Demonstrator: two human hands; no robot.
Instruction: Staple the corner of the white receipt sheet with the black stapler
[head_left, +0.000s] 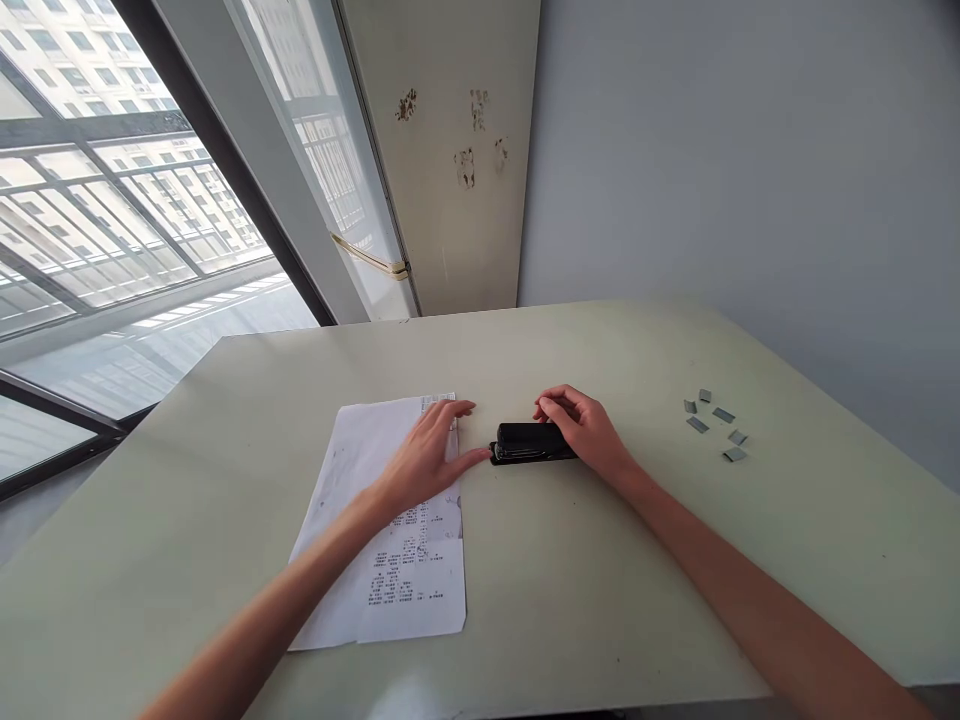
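While the right hand covers one end of a black stapler, the left hand spreads at the other

Head view. Stapler lies crosswise on the worktop, seemingly base down, just right of the printed paper and clear of it. Right fingers curl at its far side, probably to steady it; cannot tell whether they grip or merely rest. Left fingers loose and apart, holding nothing, over the paper's right edge. Left thumb tip at the stapler's near-left end, likely touching, perhaps as a stop against sliding. Lying sideways, the stapler offers each hand an end. Small grey pieces, probably staple strips, scattered well right, likely clear of the working spot.

Hard to make out: stapler's right end, hidden under the right hand; inside of that hand; part of the paper, under left hand and left forearm. Print too small to read. Line down the page: fold or second sheet, cannot tell. Both arms cut off by the frame's lower edge.
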